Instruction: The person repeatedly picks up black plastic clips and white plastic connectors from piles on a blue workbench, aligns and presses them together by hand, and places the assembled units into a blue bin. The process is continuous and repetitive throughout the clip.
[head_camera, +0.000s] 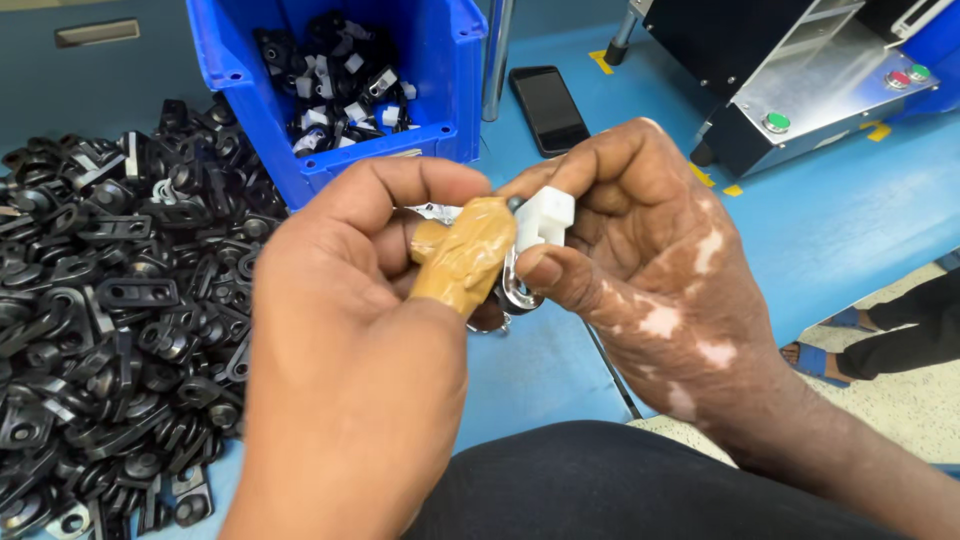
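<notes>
1. Small white plastic clip, pinched above the blue counter, pressed against a shiny metal ring part just below it.
2. Right hand closed on the clip, thumb and forefinger gripping.
3. Left hand closed too, tape-wrapped thumb touching the clip.
4. Heap of black plastic parts spread at left.
5. Blue bin behind, holding black-and-white pieces.
6. Dark phone lying flat beyond, near a metal machine with coloured buttons.
</notes>
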